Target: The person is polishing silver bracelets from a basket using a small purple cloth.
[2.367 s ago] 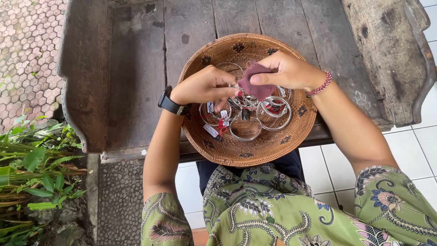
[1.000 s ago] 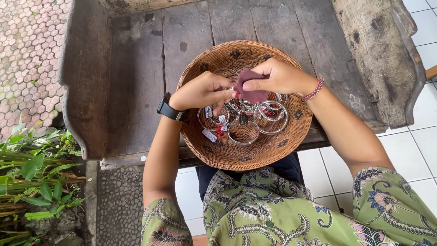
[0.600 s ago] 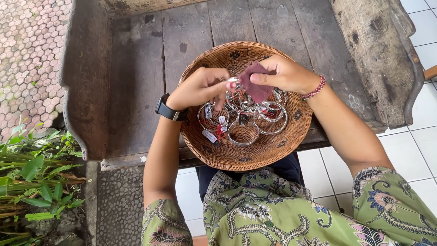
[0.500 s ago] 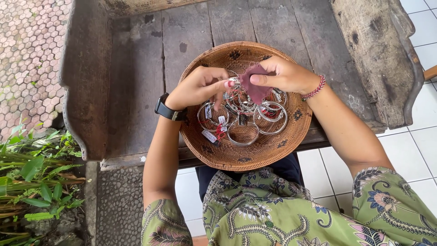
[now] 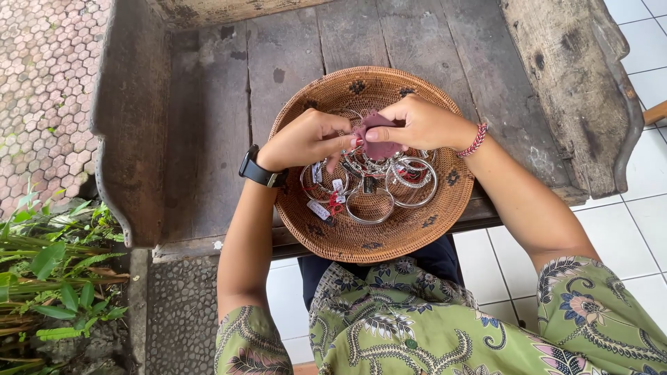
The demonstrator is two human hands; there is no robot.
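Weathered grey planks make up the wooden bench (image 5: 208, 104) before us, its worn armrests rising at either side, with hexagon paving and green plants (image 5: 48, 278) off to our left and white floor tiles to our right. On the bench's front edge sits a round woven basket (image 5: 417, 229), and inside it lie several silver bangles (image 5: 411, 182) with small white tags, heaped just under our hands.

Both our forearms reach forward over our green patterned clothing and meet above the basket's middle. Our left hand (image 5: 306, 139), with a black watch (image 5: 257, 169) at the wrist, is curled, its fingertips pinched together on something small that we cannot make out, right against the cloth. Our right hand (image 5: 420, 123), with a red beaded bracelet (image 5: 475, 141) at the wrist, grips a dusky pink cloth (image 5: 379, 142) between thumb and fingers, held just above the bangles.
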